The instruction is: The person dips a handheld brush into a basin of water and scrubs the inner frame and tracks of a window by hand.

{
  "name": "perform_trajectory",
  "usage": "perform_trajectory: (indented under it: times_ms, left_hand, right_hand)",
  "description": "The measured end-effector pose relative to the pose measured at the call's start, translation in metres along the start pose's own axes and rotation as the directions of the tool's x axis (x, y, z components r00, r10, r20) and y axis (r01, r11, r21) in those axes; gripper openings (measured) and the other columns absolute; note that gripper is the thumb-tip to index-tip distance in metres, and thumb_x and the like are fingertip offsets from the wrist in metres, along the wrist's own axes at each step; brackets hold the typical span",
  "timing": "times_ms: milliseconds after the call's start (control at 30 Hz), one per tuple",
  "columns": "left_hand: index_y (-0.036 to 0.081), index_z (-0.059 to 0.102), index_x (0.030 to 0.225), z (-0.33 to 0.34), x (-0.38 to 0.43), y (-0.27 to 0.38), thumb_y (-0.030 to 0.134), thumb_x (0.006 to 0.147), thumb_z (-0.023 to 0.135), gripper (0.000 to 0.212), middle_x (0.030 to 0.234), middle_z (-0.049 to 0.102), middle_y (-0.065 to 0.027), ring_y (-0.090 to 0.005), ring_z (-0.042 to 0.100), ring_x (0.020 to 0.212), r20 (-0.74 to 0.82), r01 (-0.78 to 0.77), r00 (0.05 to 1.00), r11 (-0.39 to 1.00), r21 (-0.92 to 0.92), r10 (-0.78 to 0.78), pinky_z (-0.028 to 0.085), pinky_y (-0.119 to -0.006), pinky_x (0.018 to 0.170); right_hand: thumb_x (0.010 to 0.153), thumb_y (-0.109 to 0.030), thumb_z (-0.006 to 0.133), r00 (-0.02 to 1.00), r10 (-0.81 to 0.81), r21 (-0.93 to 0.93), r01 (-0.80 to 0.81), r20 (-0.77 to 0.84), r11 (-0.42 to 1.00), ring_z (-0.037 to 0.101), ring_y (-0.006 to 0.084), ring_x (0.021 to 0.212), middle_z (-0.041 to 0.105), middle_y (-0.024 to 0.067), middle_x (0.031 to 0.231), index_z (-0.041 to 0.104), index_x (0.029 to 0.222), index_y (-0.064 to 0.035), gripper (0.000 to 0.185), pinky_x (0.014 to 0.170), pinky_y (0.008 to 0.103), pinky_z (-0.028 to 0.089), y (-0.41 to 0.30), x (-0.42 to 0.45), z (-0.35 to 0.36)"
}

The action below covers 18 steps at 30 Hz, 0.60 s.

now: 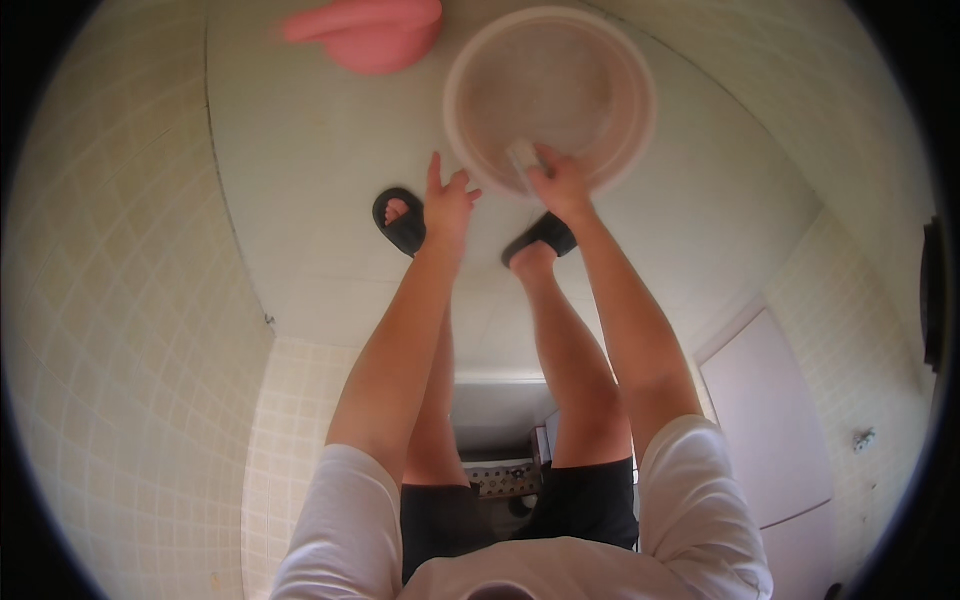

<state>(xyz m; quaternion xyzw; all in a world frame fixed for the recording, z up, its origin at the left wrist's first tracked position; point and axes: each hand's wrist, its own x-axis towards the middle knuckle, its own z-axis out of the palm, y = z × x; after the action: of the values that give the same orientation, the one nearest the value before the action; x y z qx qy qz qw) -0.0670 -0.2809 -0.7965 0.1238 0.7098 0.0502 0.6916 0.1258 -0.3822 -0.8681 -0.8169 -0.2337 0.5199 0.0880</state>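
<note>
My right hand [562,184] grips a pale, blocky object, possibly a scrubbing brush [523,155], over the near side of a round pinkish plastic basin [646,97]. Motion blur hides the details of that object. Inside the basin there seems to be cloudy water, though its level is hard to judge. My left hand [448,201] is held above the floor just left of the basin's near rim. Its index finger points forward, the other fingers are spread and partly bent, and nothing is in it.
A pink plastic dipper [382,45] with a thick handle is at the upper left. My feet, in black slippers [405,229], are on the pale floor [315,225] near the basin. Tiled walls [112,262] rise at both sides; a pale door [765,420] stands at lower right.
</note>
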Motion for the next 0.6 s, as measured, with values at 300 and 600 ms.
perform_trajectory:
  times_ms: [300, 600]
  left_hand:
    - [0.018, 0.029, 0.171, -0.019, -0.025, -0.006, 0.030, 0.105, 0.055, 0.072, 0.140, 0.065, -0.0137, -0.0250, 0.072, 0.113, -0.004, -0.045, 0.999, 0.997, 0.058, 0.046, 0.049, -0.039, 0.101]
    - [0.012, 0.035, 0.169, -0.020, -0.089, 0.009, 0.026, 0.103, 0.060, 0.072, 0.132, 0.067, -0.0130, -0.0237, 0.071, 0.108, 0.092, -0.097, 0.991, 0.995, 0.000, 0.097, 0.051, -0.034, 0.095]
  right_hand:
    - [0.085, -0.042, 0.072, 0.987, -0.059, -0.479, 0.126, 0.152, 0.869, 0.068, 0.0381, 0.122, 0.069, 0.0225, 0.132, 0.071, 0.141, -0.0175, 0.061, 0.104, 0.0439, 0.054, -0.030, -0.025, -0.017]
    - [0.102, -0.040, 0.048, 0.903, -0.139, 0.910, -0.414, 0.407, -0.023, 0.069, 0.0314, 0.100, 0.073, 0.0150, 0.116, 0.062, 0.134, -0.0019, 0.052, 0.082, 0.0427, 0.055, -0.075, -0.087, -0.097]
